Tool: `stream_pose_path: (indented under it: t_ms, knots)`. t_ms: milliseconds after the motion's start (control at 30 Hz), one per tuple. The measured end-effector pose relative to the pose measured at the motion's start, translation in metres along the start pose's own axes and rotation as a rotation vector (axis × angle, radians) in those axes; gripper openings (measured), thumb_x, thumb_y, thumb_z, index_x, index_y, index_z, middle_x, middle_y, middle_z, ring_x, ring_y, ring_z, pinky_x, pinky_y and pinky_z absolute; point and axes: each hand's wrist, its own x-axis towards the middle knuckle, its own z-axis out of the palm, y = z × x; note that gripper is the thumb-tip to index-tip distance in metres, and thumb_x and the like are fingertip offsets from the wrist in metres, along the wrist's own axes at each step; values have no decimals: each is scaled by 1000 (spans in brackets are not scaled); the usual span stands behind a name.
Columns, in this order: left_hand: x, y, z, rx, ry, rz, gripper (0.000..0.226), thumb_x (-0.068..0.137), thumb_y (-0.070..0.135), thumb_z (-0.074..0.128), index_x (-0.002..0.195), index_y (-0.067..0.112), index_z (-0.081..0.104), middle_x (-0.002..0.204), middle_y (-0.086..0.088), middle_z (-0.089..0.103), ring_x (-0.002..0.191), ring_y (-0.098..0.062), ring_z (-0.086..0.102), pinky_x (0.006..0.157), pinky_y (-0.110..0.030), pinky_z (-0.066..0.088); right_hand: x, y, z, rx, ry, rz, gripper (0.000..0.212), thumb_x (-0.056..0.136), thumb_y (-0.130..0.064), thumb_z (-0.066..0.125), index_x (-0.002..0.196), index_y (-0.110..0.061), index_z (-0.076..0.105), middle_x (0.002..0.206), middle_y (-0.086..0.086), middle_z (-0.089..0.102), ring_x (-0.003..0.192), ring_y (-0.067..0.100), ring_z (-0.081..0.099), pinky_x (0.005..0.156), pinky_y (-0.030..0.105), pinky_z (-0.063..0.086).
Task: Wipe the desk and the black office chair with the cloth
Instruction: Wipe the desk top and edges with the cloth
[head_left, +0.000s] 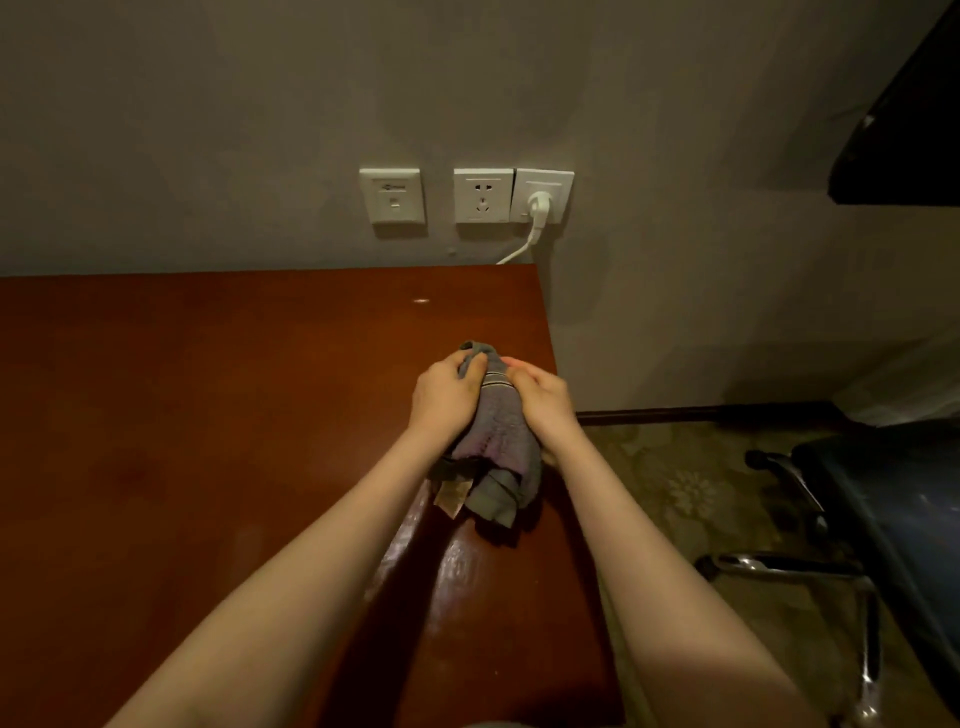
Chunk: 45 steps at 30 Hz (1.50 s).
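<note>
A bunched grey-purple cloth (496, 436) lies on the reddish-brown wooden desk (208, 415), close to its right edge. My left hand (447, 397) grips the cloth from the left. My right hand (540, 397) grips it from the right. Both hands press it between them, and its loose end with a small label trails toward me. The black office chair (893, 499) stands on the floor to the right of the desk, only partly in view, with chrome legs (789, 564) showing.
Three white wall plates (467, 196) sit above the desk's far edge, and a white plug and cable (535, 218) hang from the right one. A dark object (904, 130) juts in at the top right. Patterned carpet (685, 488) lies right of the desk.
</note>
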Motion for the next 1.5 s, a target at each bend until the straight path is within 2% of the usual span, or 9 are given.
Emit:
stream_pose_path:
  t_ms: [133,333,400,467,533,733,1033,1233,1500]
  knots:
    - [-26,-25,-30,20,30,-60,35,99,34,41,123,17,60,118,-11,64,107,-30,58,82,-34,44,-29,9,36,154,-95,109,31,99,-10,40,125,-4,57,113,10,62,95,15,58,67,18,48]
    - [-53,-68,-69,20,97,-204,33,98,33,43,113,13,65,104,-10,65,96,-30,58,70,-29,37,-57,44,112,201,-31,199,10,98,-19,46,107,-13,46,98,7,53,97,20,50,76,29,40]
    - [-61,-86,-74,36,118,-258,32,98,31,43,89,11,66,86,-11,64,82,-31,57,61,-30,34,-68,58,128,0,-33,185,17,99,-27,45,106,-12,47,101,6,48,98,18,44,78,28,35]
    - [-72,-102,-71,68,139,-319,31,98,29,42,78,13,60,79,-13,63,72,-29,56,57,-31,35,-80,70,130,-499,16,26,29,99,-34,43,110,-10,55,113,6,43,108,20,40,88,29,30]
    - [-84,-115,-59,104,152,-373,29,99,28,41,96,11,65,97,-17,66,84,-32,60,66,-33,42,-92,80,129,-765,63,-153,30,99,-32,42,114,-11,57,118,7,44,113,25,40,93,33,32]
    - [-93,-123,-37,87,192,-372,37,100,26,39,129,6,53,124,-18,59,111,-34,56,85,-35,44,-111,91,118,-792,-118,-342,38,101,-22,34,133,-8,49,124,8,49,116,24,41,97,34,37]
    - [-96,-128,-16,24,271,-423,42,99,34,39,133,11,50,131,-17,54,118,-34,51,92,-38,43,-117,104,96,-999,-293,-434,46,102,-25,30,146,-12,26,143,10,29,126,27,27,105,36,26]
    - [-94,-105,13,57,351,-520,41,101,30,36,134,9,48,128,-18,54,111,-35,54,84,-38,45,-103,93,69,-1118,-387,-426,60,91,-18,51,144,-13,23,142,12,26,127,32,26,106,39,24]
    - [-83,-46,79,12,382,-483,38,101,27,38,129,5,52,116,-17,61,99,-33,60,73,-32,43,-78,91,-11,-1159,-345,-403,59,92,-19,51,144,-14,24,143,12,24,127,34,25,103,45,29]
